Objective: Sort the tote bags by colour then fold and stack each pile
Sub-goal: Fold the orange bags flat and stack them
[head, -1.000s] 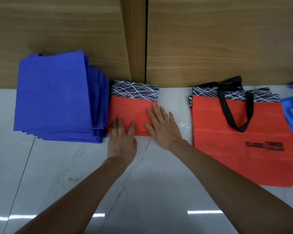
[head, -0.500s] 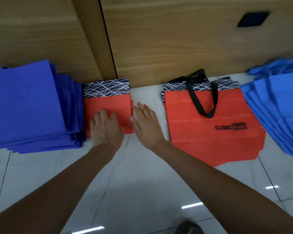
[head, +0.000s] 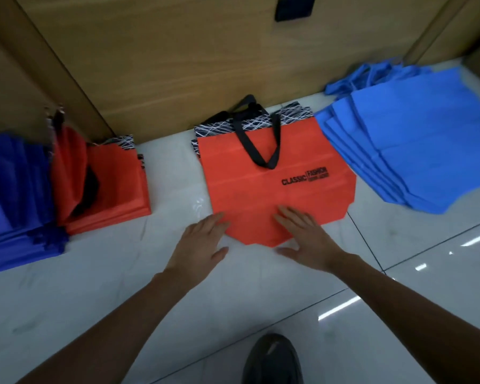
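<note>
An unfolded red tote bag [head: 250, 178] with black handles and "CLASSIC FASHION" print lies flat on the floor in the middle. My left hand [head: 200, 245] lies flat with fingers straight, its tips at the bag's lower left corner. My right hand [head: 305, 234] is flat too, its fingers resting on the bag's bottom edge. A folded red tote [head: 117, 184] sits to the left, its top flap springing up. A dark blue stack [head: 14, 198] lies at far left and a light blue pile [head: 416, 145] at right.
Wooden cabinet doors [head: 178, 65] rise right behind the bags. The floor is glossy white tile [head: 122, 295]. A dark shoe [head: 272, 358] shows at the bottom edge.
Both hands left the folded red tote and moved right to the unfolded red bag's bottom edge. The folded tote's flap has sprung up. The view swung right.
</note>
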{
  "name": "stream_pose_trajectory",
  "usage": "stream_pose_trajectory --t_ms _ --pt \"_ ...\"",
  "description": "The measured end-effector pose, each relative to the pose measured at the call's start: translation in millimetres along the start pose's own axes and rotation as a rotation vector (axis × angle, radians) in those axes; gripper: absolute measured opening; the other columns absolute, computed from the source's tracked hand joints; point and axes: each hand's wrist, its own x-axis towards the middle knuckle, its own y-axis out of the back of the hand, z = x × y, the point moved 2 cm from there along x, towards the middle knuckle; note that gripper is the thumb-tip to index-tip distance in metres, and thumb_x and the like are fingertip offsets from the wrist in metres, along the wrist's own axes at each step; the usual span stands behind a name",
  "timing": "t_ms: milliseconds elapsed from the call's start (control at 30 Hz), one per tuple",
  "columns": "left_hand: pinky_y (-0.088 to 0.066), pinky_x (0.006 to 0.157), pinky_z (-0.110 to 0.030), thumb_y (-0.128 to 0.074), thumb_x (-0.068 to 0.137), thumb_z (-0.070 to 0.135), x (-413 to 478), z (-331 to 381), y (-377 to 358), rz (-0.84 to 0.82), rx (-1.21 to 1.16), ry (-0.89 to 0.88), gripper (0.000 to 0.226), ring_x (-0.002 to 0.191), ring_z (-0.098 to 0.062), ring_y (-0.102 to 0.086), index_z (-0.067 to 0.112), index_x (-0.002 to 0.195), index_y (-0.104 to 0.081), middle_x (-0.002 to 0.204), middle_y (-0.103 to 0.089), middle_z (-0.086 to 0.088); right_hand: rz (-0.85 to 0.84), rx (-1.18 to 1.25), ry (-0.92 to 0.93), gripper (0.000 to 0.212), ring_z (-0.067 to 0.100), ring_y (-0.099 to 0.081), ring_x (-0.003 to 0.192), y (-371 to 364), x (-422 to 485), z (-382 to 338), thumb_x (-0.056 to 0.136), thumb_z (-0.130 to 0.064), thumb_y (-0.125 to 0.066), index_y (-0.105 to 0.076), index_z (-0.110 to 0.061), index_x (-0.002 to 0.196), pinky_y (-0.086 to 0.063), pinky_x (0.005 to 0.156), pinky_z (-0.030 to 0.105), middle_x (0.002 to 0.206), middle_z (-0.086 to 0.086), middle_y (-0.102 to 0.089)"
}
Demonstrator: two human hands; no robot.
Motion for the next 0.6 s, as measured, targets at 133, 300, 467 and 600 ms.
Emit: stream_pose_trajectory --t_ms 133,300,467,600 --pt "-0.045 0.093 -0.038 -0.048 0.078 0.037 7.7 5.4 -28.9 -0.049 -0.043 0.055 0.057 0.119 -0.025 -0.053 0.013 0.128 -0.054 0.135 -0.053 -0.008 0.003 -0.096 0.007 0.083 0.021 -0.026 0.141 -16.0 2.9 4.8 0.078 -0.071 -0.028 -0.035 -0.023 0.145 -0.027 0.113 0.041 0.153 -0.003 -0.028" --pt "-0.052 0.082 -0.038 -0.038 0.081 0.039 12.3 9.5 -33.9 0.047 0.175 0.001 0.046 0.102 -0.025 -0.064 0.016 0.105 -0.07 0.116 -0.067 -0.004 0.304 -0.184 0.062 0.045 0.025 -0.065 0.104 -16.8 -6.4 -7.8 0.087 -0.042 -0.041 -0.07 -0.016 0.11 -0.054 0.083 0.036 0.119 0.001 -0.066" --pt "-0.035 0.081 -0.033 -0.038 0.086 0.018 12.0 7.7 -22.3 0.319 0.047 0.044 0.032 0.073 -0.03 -0.067 0.006 0.094 -0.067 0.083 -0.069 -0.013 0.418 -0.129 0.115 0.042 0.02 -0.068 0.081 -4.3 -14.0 -18.1 0.094 -0.04 -0.04 -0.072 -0.013 0.097 -0.053 0.073 0.027 0.097 0.001 -0.072" --pt "-0.042 0.056 -0.032 -0.035 0.086 0.021 0.6 1.2 -5.6 0.313 -0.067 0.116 0.019 0.057 -0.031 -0.057 0.014 0.092 -0.052 0.063 -0.057 -0.012 0.454 -0.128 0.003 0.036 0.027 -0.068 0.079 9.3 -36.0 8.0 0.061 -0.007 -0.073 -0.071 -0.01 0.097 -0.054 0.076 0.034 0.098 0.006 -0.072"
